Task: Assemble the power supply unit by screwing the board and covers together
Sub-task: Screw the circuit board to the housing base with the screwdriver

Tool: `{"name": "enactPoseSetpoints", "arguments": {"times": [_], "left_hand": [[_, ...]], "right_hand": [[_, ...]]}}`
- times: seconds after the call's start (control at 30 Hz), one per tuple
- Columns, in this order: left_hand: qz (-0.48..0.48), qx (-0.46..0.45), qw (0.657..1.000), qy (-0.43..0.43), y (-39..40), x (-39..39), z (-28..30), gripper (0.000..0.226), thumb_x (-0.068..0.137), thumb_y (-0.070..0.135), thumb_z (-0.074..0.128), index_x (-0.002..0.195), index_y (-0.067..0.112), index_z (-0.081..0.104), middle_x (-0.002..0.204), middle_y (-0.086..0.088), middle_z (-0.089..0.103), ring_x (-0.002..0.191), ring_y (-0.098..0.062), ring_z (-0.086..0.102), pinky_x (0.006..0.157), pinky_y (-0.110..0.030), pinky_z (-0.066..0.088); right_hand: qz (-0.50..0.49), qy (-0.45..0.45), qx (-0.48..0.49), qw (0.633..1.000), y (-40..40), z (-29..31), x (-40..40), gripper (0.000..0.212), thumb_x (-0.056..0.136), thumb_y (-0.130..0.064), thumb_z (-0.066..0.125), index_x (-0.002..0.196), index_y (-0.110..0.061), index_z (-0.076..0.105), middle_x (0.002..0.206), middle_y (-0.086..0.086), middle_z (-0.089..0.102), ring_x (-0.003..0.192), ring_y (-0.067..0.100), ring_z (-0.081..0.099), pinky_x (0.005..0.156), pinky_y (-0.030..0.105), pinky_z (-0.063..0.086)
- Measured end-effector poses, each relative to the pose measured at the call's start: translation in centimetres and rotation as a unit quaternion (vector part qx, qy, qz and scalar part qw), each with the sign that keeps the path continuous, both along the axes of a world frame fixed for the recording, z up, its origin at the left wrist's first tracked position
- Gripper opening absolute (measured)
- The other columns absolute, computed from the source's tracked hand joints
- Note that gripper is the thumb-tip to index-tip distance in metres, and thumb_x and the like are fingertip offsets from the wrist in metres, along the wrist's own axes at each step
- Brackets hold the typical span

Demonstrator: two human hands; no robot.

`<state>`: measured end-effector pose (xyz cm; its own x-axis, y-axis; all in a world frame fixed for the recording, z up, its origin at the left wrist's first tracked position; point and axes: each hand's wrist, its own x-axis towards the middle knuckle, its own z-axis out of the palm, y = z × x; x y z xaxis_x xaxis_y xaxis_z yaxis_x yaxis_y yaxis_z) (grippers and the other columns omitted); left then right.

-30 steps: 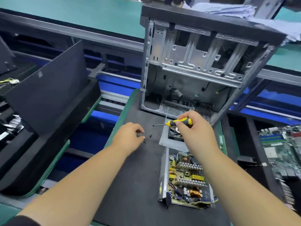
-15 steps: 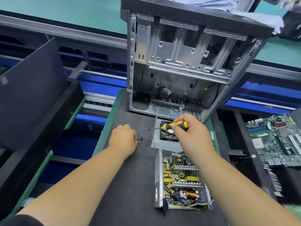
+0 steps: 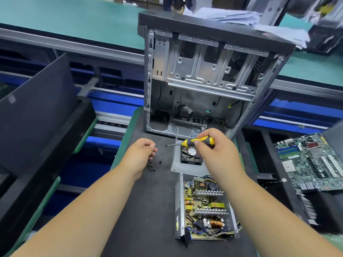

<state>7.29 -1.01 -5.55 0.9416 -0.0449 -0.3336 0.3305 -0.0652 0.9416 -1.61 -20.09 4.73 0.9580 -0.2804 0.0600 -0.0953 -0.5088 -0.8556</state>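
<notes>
Right hand (image 3: 216, 154): a yellow-and-black-handled screwdriver (image 3: 196, 141) is grasped, its metal shaft pointed towards the left hand.
Left hand (image 3: 140, 154): fingers are curled inward; whether a screw is pinched cannot be told.
Small black screws (image 3: 153, 166): scattered on the dark work mat (image 3: 148, 210) just below the left fingertips.
Grey metal cover with black fan (image 3: 189, 158): laid flat under the right hand.
Open power supply tray with green circuit board (image 3: 204, 208): placed nearer the body, beside the right forearm.
Bare metal computer case (image 3: 204, 76): stood upright beyond both hands.
Green motherboard (image 3: 311, 162): seen well off to the right of the right hand.
</notes>
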Motion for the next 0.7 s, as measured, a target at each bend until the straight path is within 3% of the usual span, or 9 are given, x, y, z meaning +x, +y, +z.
{"name": "enactPoseSetpoints", "arguments": {"times": [0.13,0.23,0.47,0.7], "left_hand": [[0.015,-0.154,0.987,0.045,0.2,-1.0,1.6,0.021,0.1,0.002,0.047,0.085,0.012,0.058,0.077,-0.001,0.061,0.064,-0.009,0.051,0.062,-0.021,0.044],[0.032,-0.205,0.976,0.065,0.4,-1.8,2.4,0.021,0.099,-0.001,0.044,0.089,0.012,0.056,0.073,-0.001,0.061,0.061,-0.008,0.051,0.06,-0.021,0.043],[0.024,-0.245,0.968,0.055,0.6,-4.1,3.6,0.023,0.098,-0.003,0.042,0.091,0.01,0.06,0.068,0.002,0.062,0.057,-0.006,0.052,0.059,-0.019,0.043],[0.015,-0.229,0.972,0.058,-1.0,-7.4,4.8,0.016,0.099,0.004,0.049,0.095,0.007,0.064,0.069,0.001,0.066,0.059,-0.006,0.058,0.056,-0.017,0.049]], "right_hand": [[0.012,-0.022,0.004,1.0,0.8,1.2,-0.5,0.009,0.092,-0.027,0.06,0.086,-0.034,0.059,0.077,-0.02,0.069,0.058,0.008,0.052,0.042,0.014,0.038],[0.022,-0.033,0.009,0.999,1.3,1.7,-0.9,0.008,0.092,-0.025,0.061,0.087,-0.031,0.06,0.076,-0.014,0.068,0.06,0.013,0.054,0.043,0.015,0.038],[0.06,-0.045,0.003,0.997,1.6,2.2,-2.3,0.009,0.092,-0.022,0.061,0.087,-0.029,0.06,0.077,-0.025,0.068,0.049,0.001,0.046,0.043,0.009,0.036],[0.055,-0.058,0.019,0.997,-0.8,2.3,-5.6,0.011,0.091,-0.024,0.062,0.086,-0.034,0.059,0.078,-0.014,0.068,0.053,0.001,0.047,0.046,0.011,0.037]]}}
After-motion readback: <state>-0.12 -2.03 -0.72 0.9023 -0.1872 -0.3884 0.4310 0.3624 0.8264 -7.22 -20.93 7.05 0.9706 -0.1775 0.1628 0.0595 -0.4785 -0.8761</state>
